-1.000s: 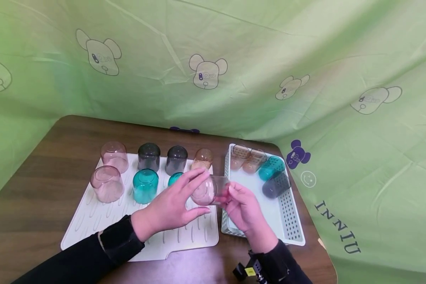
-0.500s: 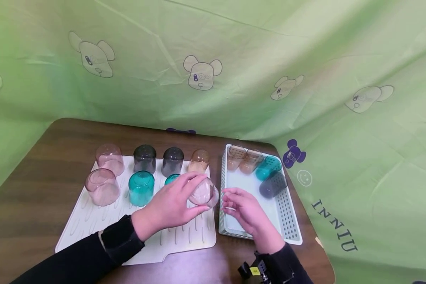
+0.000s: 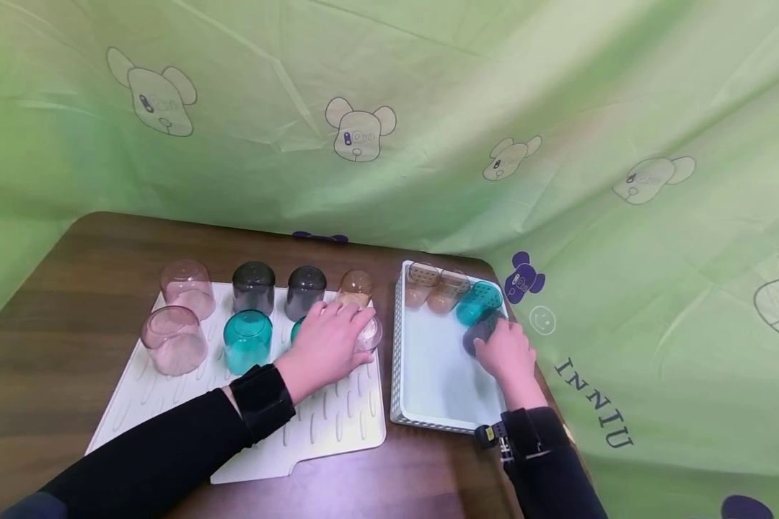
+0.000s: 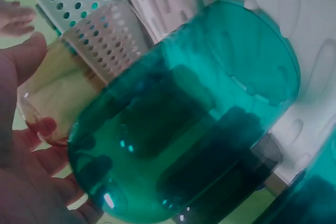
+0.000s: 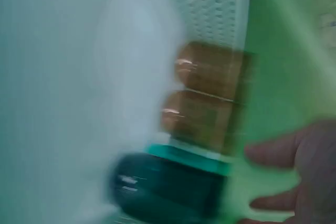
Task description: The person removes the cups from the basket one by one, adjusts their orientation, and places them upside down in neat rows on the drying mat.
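- A clear pinkish cup [image 3: 368, 333] is held by the left hand [image 3: 327, 346] at the 3 o'clock edge of the white drying mat [image 3: 169, 404]; the fingers are curled over its top, and the cup is upside down, at or just above the mat — contact cannot be told.
- A teal cup [image 4: 199, 114] is crowded against it at 9 o'clock, with an amber cup [image 3: 355, 287] at 12 o'clock. A knock to either neighbour is judged likely if the hand is lifted away carelessly.
- The right hand [image 3: 506, 353] is laid on a dark grey cup [image 3: 480, 331] lying on its side in the white perforated basket [image 3: 428, 422], at the basket's 3 o'clock wall. Whether the fingers are closed round it cannot be told; the wrist view is blurred.
- Another teal cup [image 3: 477, 303] and two amber cups [image 3: 436, 288] are lying touching at 12 o'clock. A roll or clatter is judged possible if the grey one is dragged out sideways.
- A slip is judged possible, smooth plastic being grasped from above.
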Tool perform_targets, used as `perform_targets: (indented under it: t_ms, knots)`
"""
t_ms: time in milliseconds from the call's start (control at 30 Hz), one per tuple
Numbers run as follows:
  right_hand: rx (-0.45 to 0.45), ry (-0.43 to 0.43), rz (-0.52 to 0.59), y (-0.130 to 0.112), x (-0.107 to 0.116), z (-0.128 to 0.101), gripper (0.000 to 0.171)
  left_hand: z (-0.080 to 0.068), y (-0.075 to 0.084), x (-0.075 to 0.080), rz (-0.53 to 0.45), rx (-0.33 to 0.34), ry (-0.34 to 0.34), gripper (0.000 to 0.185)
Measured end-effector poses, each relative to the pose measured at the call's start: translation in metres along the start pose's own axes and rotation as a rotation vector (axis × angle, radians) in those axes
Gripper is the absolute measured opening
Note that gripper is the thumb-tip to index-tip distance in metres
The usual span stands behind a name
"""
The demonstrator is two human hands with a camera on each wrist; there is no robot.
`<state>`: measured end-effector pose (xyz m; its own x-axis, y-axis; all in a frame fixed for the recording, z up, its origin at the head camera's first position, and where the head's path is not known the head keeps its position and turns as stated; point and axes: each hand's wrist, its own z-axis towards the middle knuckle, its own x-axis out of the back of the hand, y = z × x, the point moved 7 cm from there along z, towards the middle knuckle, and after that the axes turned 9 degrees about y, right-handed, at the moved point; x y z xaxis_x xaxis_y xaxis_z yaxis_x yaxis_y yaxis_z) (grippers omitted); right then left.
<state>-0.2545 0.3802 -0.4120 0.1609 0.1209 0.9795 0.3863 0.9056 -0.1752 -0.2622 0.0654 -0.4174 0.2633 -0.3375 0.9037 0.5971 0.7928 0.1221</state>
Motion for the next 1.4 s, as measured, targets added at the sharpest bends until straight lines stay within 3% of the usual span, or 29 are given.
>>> perform_targets:
  t_ms: [167,367,533,700,800,900,967,1033,1167,1233,1300,1400]
  knots:
    - [-0.001,-0.028,-0.11,0.02,-0.013,0.007,0.058,-0.001,0.0,-0.013,0.023,0.011,-0.05,0.076]
    - [0.01,0.02,-0.179,0.024,-0.012,0.007,0.036,0.0,0.005,-0.019,-0.029,0.001,-0.056,0.076]
    - [0.016,0.082,-0.182,0.02,-0.007,0.003,0.031,-0.002,0.005,-0.022,-0.038,0.022,-0.084,0.082]
    - [0.08,0.182,-0.033,0.005,0.02,-0.01,0.032,-0.005,0.006,-0.013,-0.05,0.02,-0.065,0.087]
    - [0.108,0.193,0.134,-0.012,0.041,-0.023,0.036,-0.011,0.004,0.012,-0.045,-0.005,0.024,0.086]
    - [0.098,0.161,0.381,-0.034,0.059,-0.039,0.034,-0.02,-0.006,0.046,-0.069,-0.009,0.137,0.085]
    - [0.112,0.101,0.626,-0.056,0.061,-0.051,0.024,-0.03,-0.014,0.068,-0.148,-0.01,0.213,0.087]
    - [0.156,-0.006,0.942,-0.084,0.056,-0.066,0.013,-0.041,-0.02,0.086,-0.232,-0.027,0.25,0.091]
    - [0.238,-0.448,1.524,-0.146,0.026,-0.109,0.021,-0.078,-0.019,0.111,-0.369,-0.17,0.324,0.093]
    - [0.251,-0.699,1.662,-0.173,0.009,-0.135,0.024,-0.099,-0.017,0.119,-0.387,-0.243,0.355,0.085]
    - [0.254,-0.908,1.719,-0.195,-0.006,-0.158,0.025,-0.117,-0.017,0.125,-0.384,-0.296,0.393,0.071]
    - [0.23,-1.109,1.723,-0.217,-0.024,-0.184,0.023,-0.135,-0.02,0.13,-0.362,-0.291,0.396,0.056]
